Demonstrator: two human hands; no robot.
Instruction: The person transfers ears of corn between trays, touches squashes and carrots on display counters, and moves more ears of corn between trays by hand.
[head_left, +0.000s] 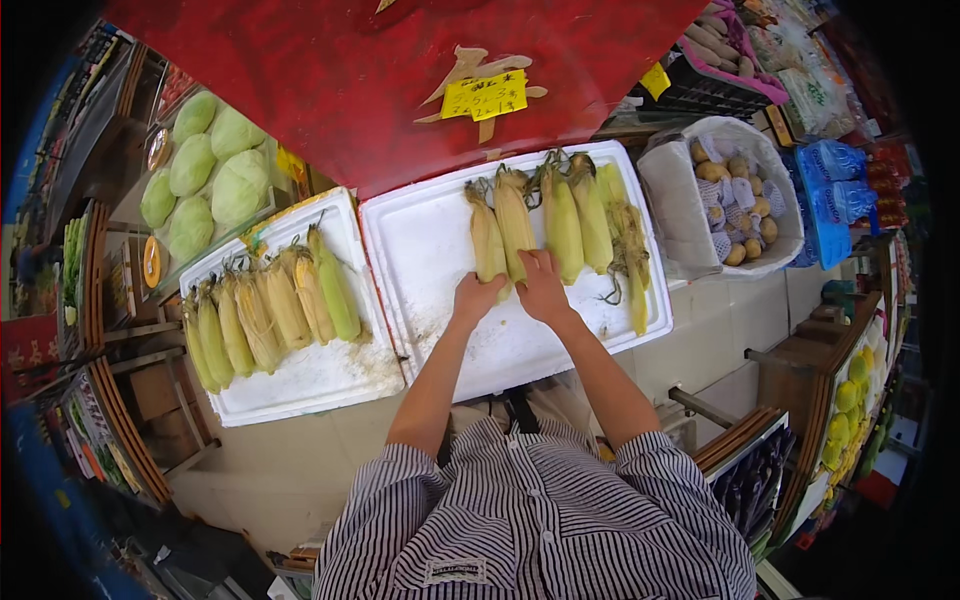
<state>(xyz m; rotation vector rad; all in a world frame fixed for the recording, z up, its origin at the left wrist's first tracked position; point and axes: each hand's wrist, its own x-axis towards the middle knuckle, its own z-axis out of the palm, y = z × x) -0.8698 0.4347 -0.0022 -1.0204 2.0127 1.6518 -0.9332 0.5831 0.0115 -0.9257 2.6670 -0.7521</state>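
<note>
Before me, several ears of corn in their husks lie side by side on a white foam tray (427, 247). My left hand (477, 295) holds the lower end of the leftmost ear of corn (487, 238) on this tray. Beside it, my right hand (543, 289) has its fingers over the lower end of the second ear of corn (513, 210). Both ears lie on the tray with their silk ends away from me. To their right are greener ears (562, 225) and loose, withered husk (636, 277).
A second foam tray (315, 382) to the left bears a row of corn ears (259, 315). Behind stands a red panel (337, 97) with yellow handwritten signs (485, 96). Cabbages (240, 187) lie at left; a lined box (679, 202) of potatoes (712, 171) stands at right.
</note>
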